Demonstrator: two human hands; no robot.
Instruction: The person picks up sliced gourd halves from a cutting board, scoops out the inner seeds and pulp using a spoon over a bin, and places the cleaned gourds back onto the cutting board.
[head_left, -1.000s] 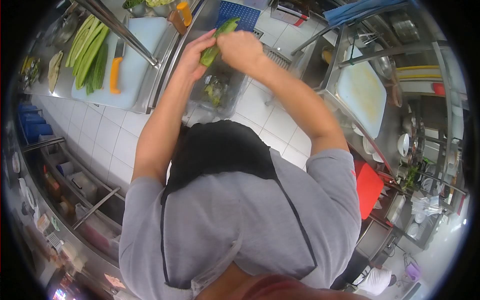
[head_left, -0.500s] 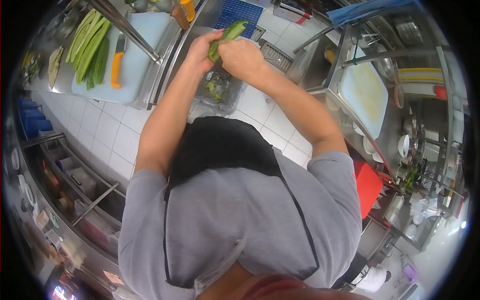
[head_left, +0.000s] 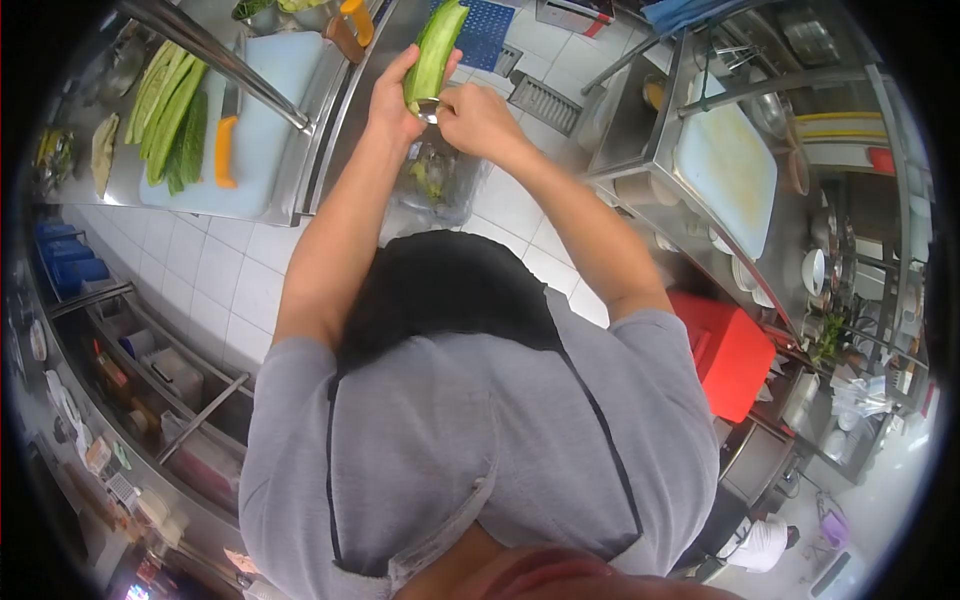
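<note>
My left hand [head_left: 392, 98] is wrapped round a halved cucumber [head_left: 437, 55], its pale cut face turned up toward me. In my right hand [head_left: 480, 122] is a metal spoon [head_left: 428, 109], its shiny bowl against the near end of the cucumber; the fingers hide its handle. Below both hands is a clear plastic tub [head_left: 458, 195] with green scraps [head_left: 428, 180] in it. Over to the left, several long green cucumber pieces [head_left: 172, 115] lie on a white cutting board [head_left: 275, 130], beside a knife with an orange handle [head_left: 226, 152].
A steel counter [head_left: 120, 180] carries the board, with a metal post [head_left: 215, 65] slanting across it. An orange-topped bottle [head_left: 356, 20] stands at its back edge. On my right are another steel unit with a white board [head_left: 728, 165] and a red box [head_left: 725, 350].
The cucumber has turned more upright, its cut face now toward me. My right hand has shifted down to its near end, and the spoon's bowl has come into sight.
</note>
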